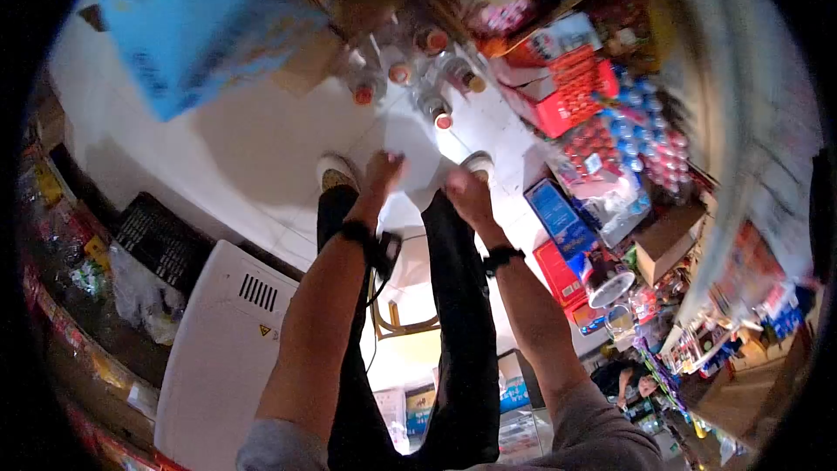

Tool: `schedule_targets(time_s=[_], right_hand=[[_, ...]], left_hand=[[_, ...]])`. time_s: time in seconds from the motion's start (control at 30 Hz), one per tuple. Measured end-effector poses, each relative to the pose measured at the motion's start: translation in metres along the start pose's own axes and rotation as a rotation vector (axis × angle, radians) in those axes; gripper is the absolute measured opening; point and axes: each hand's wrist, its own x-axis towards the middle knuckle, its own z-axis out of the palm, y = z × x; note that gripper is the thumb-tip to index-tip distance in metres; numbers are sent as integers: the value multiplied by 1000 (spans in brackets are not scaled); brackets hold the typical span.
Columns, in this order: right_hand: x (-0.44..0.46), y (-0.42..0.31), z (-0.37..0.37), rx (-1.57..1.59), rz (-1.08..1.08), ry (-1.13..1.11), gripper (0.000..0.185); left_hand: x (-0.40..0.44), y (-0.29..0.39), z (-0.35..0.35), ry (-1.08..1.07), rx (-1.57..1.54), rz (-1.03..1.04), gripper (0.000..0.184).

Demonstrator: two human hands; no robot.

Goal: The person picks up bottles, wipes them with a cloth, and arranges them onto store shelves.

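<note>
My left hand (384, 174) hangs over the white floor near my left shoe, its blurred fingers curled inward. My right hand (471, 198) is beside my right knee, also curled and smeared at the fingertips. Whether anything small is inside either hand is hidden. Both wrists wear black bands, and a dark device with a cable (388, 253) is at the left one. Ahead of my shoes, several clear bottles (433, 107) with red, orange and yellowish caps stand on the tiles. Neither hand touches them.
A large blue package (192, 26) is at the upper left. Stacked drink packs (645, 131) and boxes (562, 222) line the right side. A white appliance (218, 358) and a black crate (161, 240) are at my left. Another person (626, 382) shows small at lower right.
</note>
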Motion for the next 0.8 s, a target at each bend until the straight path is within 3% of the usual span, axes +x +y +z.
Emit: schedule_targets(time_s=[0.03, 0.07, 0.1, 0.13, 0.17, 0.2, 0.23, 0.3, 0.33, 0.37, 0.4, 0.43, 0.5, 0.57, 0.63, 0.7, 0.77, 0.8], right_hand=[[-28, 0, -12, 35, -47, -52, 38], [-54, -9, -27, 182, 176, -273, 28], [-81, -41, -62, 118, 207, -357, 24], [-114, -27, -59, 102, -31, -164, 24], [-136, -59, -96, 77, 235, -375, 24], [-161, -62, -109, 50, 109, -327, 23], [-188, -68, -126, 50, 29, -213, 22], [-235, -130, -193, -19, 97, -67, 22], [-259, -147, -217, 51, 65, -6, 23], [-274, -154, -234, -43, 36, 80, 25], [-291, -180, -270, 18, -27, 205, 23], [-312, -208, -302, 78, -93, 306, 22], [-342, -245, -363, 44, -140, 396, 25], [-397, -299, -441, 27, -234, 535, 24], [-442, -336, -503, -10, -334, 746, 23], [-490, -371, -557, 70, -395, 904, 19], [-561, -405, -613, -8, -520, 1080, 15], [-586, -418, -639, -44, -574, 1171, 15]], left_hand=[[-19, -17, -3, 66, 408, 242, 31], [-51, -12, -17, -63, 588, 324, 28], [-83, -7, -31, -186, 759, 431, 24], [-116, 0, -46, -298, 898, 553, 21], [-150, 6, -65, -309, 819, 517, 20], [-184, 16, -84, -307, 652, 431, 21], [-214, 30, -106, -316, 285, 253, 21], [-260, 76, -142, -312, -422, 28, 25], [-273, 106, -152, -331, -569, 22, 27], [-307, 154, -173, -323, -690, 217, 26], [-333, 233, -191, -274, -499, 37, 25], [-290, 197, -178, -408, -437, 96, 26], [-335, 300, -200, -371, -599, 202, 22], [-395, 410, -201, -286, -455, 143, 31], [-360, 436, -182, -721, -876, 506, 27], [-580, 620, -191, -337, -31, 734, 23], [-621, 670, -170, -173, 187, 1193, 11], [-661, 704, -163, -158, 190, 1298, 11]])
